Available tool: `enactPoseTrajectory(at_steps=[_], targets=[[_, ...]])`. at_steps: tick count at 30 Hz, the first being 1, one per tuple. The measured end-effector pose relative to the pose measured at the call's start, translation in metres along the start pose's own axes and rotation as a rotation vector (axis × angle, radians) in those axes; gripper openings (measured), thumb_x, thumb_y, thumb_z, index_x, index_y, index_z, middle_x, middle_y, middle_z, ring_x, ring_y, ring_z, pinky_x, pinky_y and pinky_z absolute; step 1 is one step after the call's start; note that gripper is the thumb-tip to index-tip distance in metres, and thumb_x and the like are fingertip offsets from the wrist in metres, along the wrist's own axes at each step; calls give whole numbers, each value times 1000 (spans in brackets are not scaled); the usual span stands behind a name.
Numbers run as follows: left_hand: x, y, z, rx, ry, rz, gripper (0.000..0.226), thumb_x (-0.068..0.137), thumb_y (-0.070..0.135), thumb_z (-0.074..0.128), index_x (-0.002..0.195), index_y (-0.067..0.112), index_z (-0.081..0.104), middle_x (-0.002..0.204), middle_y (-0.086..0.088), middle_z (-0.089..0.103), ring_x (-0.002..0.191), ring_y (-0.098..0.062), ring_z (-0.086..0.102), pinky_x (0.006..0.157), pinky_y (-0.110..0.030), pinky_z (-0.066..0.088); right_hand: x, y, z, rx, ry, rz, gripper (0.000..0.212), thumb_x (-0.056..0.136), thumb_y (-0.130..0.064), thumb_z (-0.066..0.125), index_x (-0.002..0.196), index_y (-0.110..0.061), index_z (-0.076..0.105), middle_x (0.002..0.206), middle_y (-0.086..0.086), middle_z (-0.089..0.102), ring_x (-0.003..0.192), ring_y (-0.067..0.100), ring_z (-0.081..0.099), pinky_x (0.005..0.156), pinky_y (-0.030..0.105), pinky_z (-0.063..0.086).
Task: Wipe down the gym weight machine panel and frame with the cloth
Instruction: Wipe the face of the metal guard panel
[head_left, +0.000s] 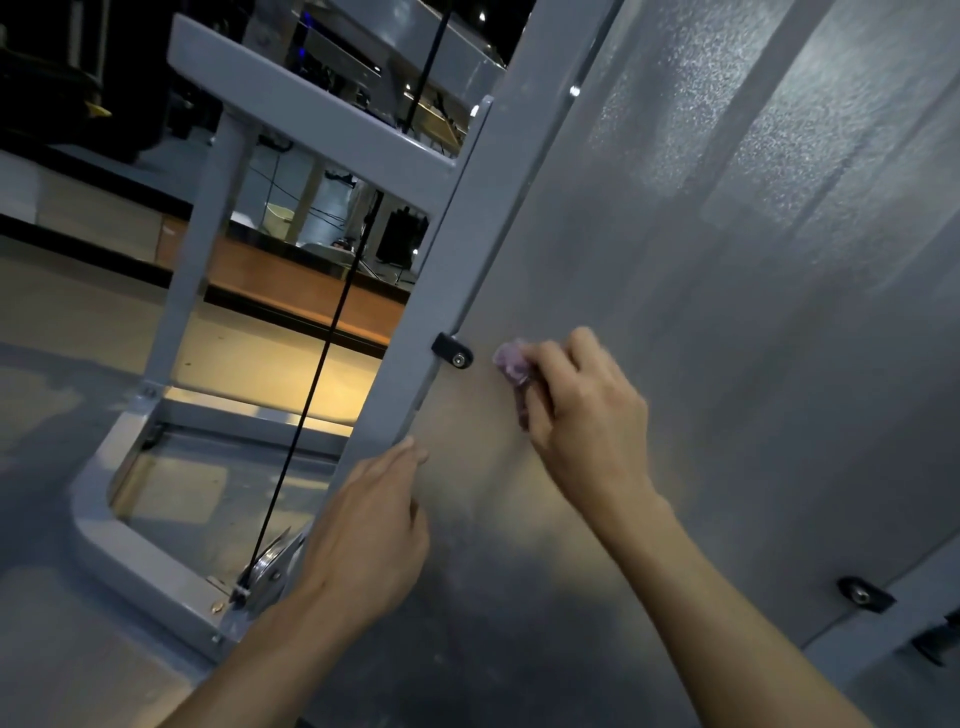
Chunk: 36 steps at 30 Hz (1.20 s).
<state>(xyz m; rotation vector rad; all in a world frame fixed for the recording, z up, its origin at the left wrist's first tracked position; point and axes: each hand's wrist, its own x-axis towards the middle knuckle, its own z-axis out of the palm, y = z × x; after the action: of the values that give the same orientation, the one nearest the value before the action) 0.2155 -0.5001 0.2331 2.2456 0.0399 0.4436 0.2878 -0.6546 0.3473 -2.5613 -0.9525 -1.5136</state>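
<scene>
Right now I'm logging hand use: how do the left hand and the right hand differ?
The right hand grips a bunched purple cloth against the panel; the left hand holds nothing. The right hand's fingers are curled; the left hand's lie straight, at the panel's edge by the frame. Both are bare.

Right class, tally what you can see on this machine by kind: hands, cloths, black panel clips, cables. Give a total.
Hands: 2 (left hand, right hand)
Cloths: 1 (purple cloth)
Black panel clips: 2 ()
Cables: 1 (black cable)
Total: 6
</scene>
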Motion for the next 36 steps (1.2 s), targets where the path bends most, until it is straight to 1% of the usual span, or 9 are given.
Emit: enactPoseTrajectory(at_steps=[5,9,12,19,24,27,29,33,36], targets=[[-3,-2,-8,0,12,-13,57,104,16,48,157,28,31,166,13,24,151,-7,23,119,-22,22,-45,-22,35,44,-315,-261,11,94,-25,55,92,-24,66,88,-1,44,71,21,57,41,27,26],[-5,-8,-13,12,-15,-14,57,103,14,47,156,28,33,167,15,22,151,-8,23,120,-25,24,6,-11,12,56,-85,-82,12,92,-24,72,86,-20,62,85,2,52,69,24,58,47,29,37],[-5,-8,-16,-4,-4,-10,57,103,13,47,156,28,33,167,16,22,151,-8,23,120,-25,25,22,-9,4,76,-6,27,12,85,-13,70,85,-16,59,85,3,52,65,25,54,53,26,31],[-5,-2,-14,-55,5,-17,58,104,15,49,156,31,32,165,16,24,150,-6,23,119,-25,25,-34,-38,47,56,-367,-209,25,78,-13,80,90,-24,61,85,-3,48,63,19,58,45,26,29],[-1,-7,-14,-51,-3,7,55,103,13,49,154,30,35,165,16,25,147,-9,28,117,-25,28,6,-25,28,83,-94,-55,18,92,-24,72,86,-18,56,84,-2,55,63,18,56,48,25,33],[0,-3,-13,-62,14,7,54,103,14,48,152,31,37,160,14,35,143,-8,34,114,-25,33,-8,-34,36,84,-147,-103,28,82,-12,78,88,-21,52,83,-5,54,60,13,52,48,17,24],[1,-1,-12,-78,32,-2,54,103,14,49,152,33,37,155,13,42,141,-7,36,112,-24,34,-17,-37,43,86,-199,-201,32,80,-9,79,89,-24,52,83,-6,52,61,11,53,46,19,27],[3,-2,-11,-67,19,7,56,103,12,47,154,30,35,161,17,32,145,-9,32,115,-25,31,10,-33,34,107,-75,-88,21,90,-22,73,85,-21,53,81,-5,56,60,10,48,48,23,30],[5,-3,-10,-65,34,-8,56,103,13,48,154,30,35,162,16,32,147,-8,29,117,-24,28,-2,-39,41,67,-63,-87,29,84,-14,75,86,-22,48,81,-4,53,59,11,46,48,22,22]])
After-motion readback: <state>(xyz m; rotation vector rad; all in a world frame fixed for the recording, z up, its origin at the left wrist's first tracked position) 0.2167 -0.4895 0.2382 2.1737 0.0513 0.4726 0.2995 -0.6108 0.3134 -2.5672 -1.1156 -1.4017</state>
